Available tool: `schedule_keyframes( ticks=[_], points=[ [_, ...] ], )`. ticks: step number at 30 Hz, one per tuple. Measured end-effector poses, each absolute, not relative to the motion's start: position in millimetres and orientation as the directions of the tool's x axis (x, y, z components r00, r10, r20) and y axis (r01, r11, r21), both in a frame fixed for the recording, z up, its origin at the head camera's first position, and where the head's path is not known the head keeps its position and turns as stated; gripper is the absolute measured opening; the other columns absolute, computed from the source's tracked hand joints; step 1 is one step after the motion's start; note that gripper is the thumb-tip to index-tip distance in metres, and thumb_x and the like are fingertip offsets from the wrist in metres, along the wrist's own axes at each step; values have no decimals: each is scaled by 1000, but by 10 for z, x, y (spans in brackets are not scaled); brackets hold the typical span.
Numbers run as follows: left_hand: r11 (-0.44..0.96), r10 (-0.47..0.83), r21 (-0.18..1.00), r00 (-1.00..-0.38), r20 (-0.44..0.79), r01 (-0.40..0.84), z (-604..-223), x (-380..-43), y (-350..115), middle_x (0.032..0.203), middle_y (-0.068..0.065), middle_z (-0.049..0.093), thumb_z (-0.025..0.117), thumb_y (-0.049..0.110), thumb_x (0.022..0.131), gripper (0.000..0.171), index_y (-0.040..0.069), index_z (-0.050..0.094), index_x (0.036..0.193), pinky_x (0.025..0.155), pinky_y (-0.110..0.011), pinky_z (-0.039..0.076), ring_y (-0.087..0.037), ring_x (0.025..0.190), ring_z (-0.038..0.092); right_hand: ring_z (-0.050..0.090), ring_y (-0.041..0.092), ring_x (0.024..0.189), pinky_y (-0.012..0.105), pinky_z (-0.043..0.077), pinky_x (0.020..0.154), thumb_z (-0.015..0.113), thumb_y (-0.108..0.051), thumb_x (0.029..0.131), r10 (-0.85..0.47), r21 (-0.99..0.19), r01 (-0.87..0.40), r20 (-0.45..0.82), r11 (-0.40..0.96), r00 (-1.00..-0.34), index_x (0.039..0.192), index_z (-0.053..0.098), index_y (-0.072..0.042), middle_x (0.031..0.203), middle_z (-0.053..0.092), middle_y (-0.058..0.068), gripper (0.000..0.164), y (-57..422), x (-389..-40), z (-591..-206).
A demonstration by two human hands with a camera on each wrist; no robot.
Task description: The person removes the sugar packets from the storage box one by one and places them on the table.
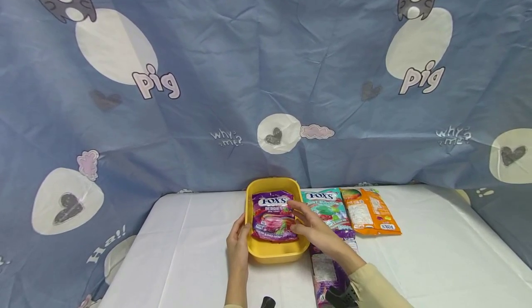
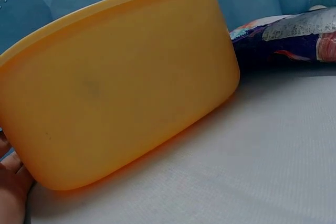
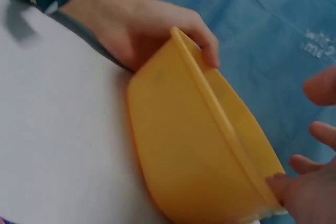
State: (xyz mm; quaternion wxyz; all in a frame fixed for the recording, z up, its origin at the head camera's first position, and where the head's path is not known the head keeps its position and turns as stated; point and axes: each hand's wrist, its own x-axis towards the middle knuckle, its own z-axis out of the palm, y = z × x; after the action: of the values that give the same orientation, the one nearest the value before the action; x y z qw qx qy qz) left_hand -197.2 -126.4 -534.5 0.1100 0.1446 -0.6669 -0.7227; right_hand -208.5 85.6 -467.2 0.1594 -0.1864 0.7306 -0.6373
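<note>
A yellow plastic tub [image 1: 276, 256] stands on the white table with a purple Fox's Berries candy bag [image 1: 270, 211] lying face up inside it. My left hand [image 1: 238, 243] holds the tub's left side; in the right wrist view its thumb [image 3: 210, 51] hooks over the rim. Over the tub's right rim reaches my right hand [image 1: 316, 229], fingers spread at the right edge of the Berries bag. In the right wrist view the right hand's fingers [image 3: 325, 135] are loosely extended above the opening.
Right of the tub lie a green Fox's Mint Blossom bag [image 1: 326, 206] and an orange Fox's bag [image 1: 370, 213]. Nearer me, purple bags [image 1: 326, 271] lie partly under my right forearm. A blue pig-print cloth [image 1: 232, 81] hangs behind the white table [image 1: 187, 252].
</note>
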Motion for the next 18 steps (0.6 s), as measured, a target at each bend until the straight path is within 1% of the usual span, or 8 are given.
schedule_keyframes(
  ticks=[4,9,12,15,18],
  points=[
    [-77,-343,996,-938,-57,-32,-5345,-1963,-1275,147,-4,44,49,25,96,41,19,49,137,116,-42,30,-24,138,37,17,34,145,53,22,117,53,-8,93,-413,-969,-97,-4,225,-911,146,32,-16,155,25,11,58,731,-2081,-4665],
    [-67,-347,997,-937,-50,-28,-5336,-1983,-1296,147,-3,44,49,25,97,41,20,49,138,117,-42,28,-23,139,36,24,36,142,62,21,114,55,-14,91,-329,-925,-102,-26,367,-944,142,39,-23,151,29,11,55,606,-2161,-4655],
    [-67,-346,997,-937,-55,-33,-5332,-1981,-1297,148,-4,43,49,26,97,42,20,48,138,117,-42,28,-24,140,35,27,37,139,64,22,112,56,-17,89,-305,-905,-89,-47,415,-951,141,40,-20,151,26,13,54,556,-2224,-4664],
    [-75,-334,996,-941,-62,-39,-5329,-1963,-1288,149,-5,42,49,27,97,43,19,47,139,117,-42,29,-24,140,35,30,39,137,63,25,112,58,-19,88,-286,-895,-57,-81,442,-955,140,41,-18,154,21,15,54,525,-2242,-4677],
    [-81,-324,996,-945,-55,-31,-5332,-1945,-1285,149,-6,40,49,27,97,44,18,46,140,117,-42,29,-24,140,34,29,41,137,63,25,112,58,-20,88,-266,-890,-20,-114,455,-957,141,40,-17,156,17,16,56,499,-2230,-4684]
  ],
)
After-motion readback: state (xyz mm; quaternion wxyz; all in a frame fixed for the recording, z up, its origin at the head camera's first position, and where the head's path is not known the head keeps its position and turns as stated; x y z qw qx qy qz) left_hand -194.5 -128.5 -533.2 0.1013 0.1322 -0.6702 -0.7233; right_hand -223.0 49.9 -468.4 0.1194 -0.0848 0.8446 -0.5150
